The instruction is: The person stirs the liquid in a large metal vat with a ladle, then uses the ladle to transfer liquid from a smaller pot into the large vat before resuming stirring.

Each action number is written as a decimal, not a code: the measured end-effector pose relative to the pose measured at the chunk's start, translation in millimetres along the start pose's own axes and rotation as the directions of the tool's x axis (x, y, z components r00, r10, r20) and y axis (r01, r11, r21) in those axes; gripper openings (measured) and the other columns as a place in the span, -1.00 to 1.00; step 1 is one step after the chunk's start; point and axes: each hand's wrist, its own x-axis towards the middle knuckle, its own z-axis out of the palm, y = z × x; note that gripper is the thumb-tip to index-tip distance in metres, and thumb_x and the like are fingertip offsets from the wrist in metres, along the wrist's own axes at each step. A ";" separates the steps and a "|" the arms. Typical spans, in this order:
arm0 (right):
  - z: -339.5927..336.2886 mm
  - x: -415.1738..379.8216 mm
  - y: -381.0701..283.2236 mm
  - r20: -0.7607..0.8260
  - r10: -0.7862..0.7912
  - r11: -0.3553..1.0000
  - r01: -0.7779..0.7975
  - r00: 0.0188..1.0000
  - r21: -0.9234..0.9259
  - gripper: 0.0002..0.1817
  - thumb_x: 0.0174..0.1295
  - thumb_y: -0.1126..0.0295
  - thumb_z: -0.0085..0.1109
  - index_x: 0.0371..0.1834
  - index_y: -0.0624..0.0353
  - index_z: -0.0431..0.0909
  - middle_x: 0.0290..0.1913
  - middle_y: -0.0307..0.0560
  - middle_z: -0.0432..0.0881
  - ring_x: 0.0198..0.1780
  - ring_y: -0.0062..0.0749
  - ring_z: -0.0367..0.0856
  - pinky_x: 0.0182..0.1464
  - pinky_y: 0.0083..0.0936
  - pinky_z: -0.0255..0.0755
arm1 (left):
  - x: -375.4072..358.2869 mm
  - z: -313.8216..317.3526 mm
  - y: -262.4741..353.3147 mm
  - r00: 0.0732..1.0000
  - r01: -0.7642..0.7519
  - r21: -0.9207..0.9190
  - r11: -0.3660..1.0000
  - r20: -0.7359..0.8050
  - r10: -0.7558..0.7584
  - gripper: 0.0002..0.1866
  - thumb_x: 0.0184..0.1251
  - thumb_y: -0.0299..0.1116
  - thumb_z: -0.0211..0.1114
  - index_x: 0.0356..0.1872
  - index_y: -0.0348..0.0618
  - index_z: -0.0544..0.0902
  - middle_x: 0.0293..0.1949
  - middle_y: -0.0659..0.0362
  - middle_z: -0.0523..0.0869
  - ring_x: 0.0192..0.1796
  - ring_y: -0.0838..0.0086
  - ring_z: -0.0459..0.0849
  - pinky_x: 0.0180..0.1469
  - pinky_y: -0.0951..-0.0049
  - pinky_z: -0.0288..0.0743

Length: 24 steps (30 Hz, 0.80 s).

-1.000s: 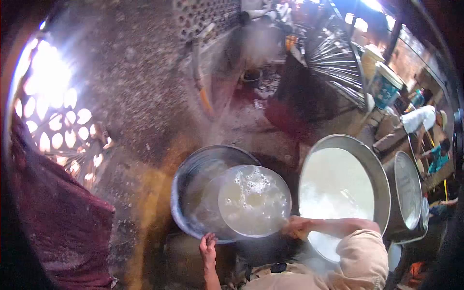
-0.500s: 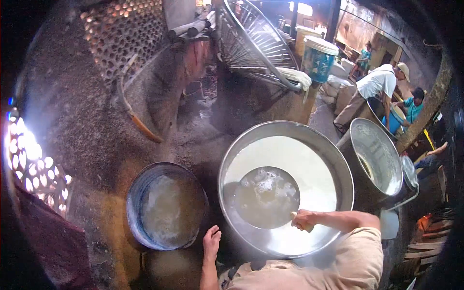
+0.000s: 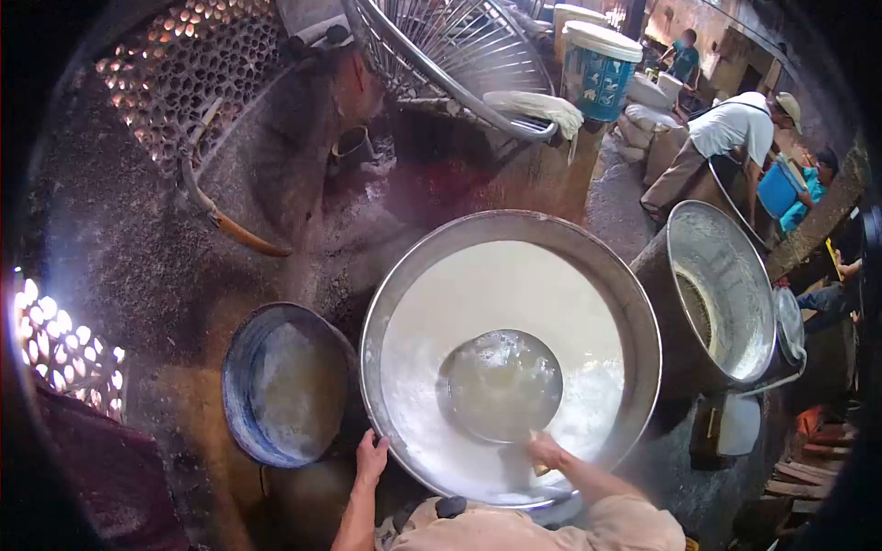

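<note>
A large round metal basin (image 3: 646,358) holds white, milky liquid. In it sits a wide, round dipper (image 3: 505,386) with cloudy, bubbly liquid inside. My right hand (image 3: 548,453) is closed around the dipper's short handle at the near side. At the basin's near-left rim is my left hand (image 3: 371,455), its fingers bent against the edge and appearing to grip it. Left of that hand stands a dark round pot (image 3: 241,404) with cloudy liquid and pale residue on its inner wall.
To the right leans a tall metal pot (image 3: 735,275). Behind the basin are a large wire rack (image 3: 450,64), a draped white cloth (image 3: 537,108) and a blue lidded bucket (image 3: 599,78). A person in white (image 3: 735,129) bends near others at back right. Firewood (image 3: 808,473) lies lower right.
My left hand has come to the basin's rim from beside it. My right hand and the dipper have shifted toward me within the basin. The whole view has shifted.
</note>
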 end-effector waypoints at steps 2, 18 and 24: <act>1.8 0.2 -2.2 0.014 0.012 1.000 -0.012 1.000 0.027 -0.92 0.06 0.56 0.11 -0.52 0.30 0.42 -0.63 -0.06 0.47 -0.68 -0.33 0.49 -0.66 -0.40 0.43 | -5.3 3.0 6.1 1.000 0.024 0.017 1.000 -0.008 -0.024 -0.63 0.27 -0.42 0.17 0.10 -0.32 0.50 0.00 -0.06 0.66 0.08 0.19 0.61 0.12 0.30 0.41; -50.9 -30.4 -19.2 -0.266 -0.097 0.959 0.018 0.959 -0.283 -0.85 -0.01 0.59 0.16 -0.66 0.22 0.45 -0.72 -0.12 0.47 -0.75 -0.37 0.45 -0.73 -0.38 0.32 | -7.8 3.9 7.6 0.997 -0.036 0.074 0.997 -0.060 0.040 -0.66 0.24 -0.36 0.21 0.01 -0.30 0.52 -0.12 -0.14 0.66 -0.02 0.04 0.64 0.00 0.22 0.47; -122.1 -35.1 -9.4 -0.402 -0.111 0.912 -0.067 0.909 -0.404 -0.86 -0.06 0.55 0.25 -0.57 0.26 0.44 -0.68 -0.11 0.47 -0.72 -0.37 0.47 -0.73 -0.40 0.36 | -2.5 6.3 5.2 0.994 -0.083 0.088 0.993 -0.057 0.089 -0.65 0.21 -0.34 0.23 -0.01 -0.31 0.52 -0.14 -0.17 0.66 -0.02 -0.01 0.63 0.01 0.18 0.46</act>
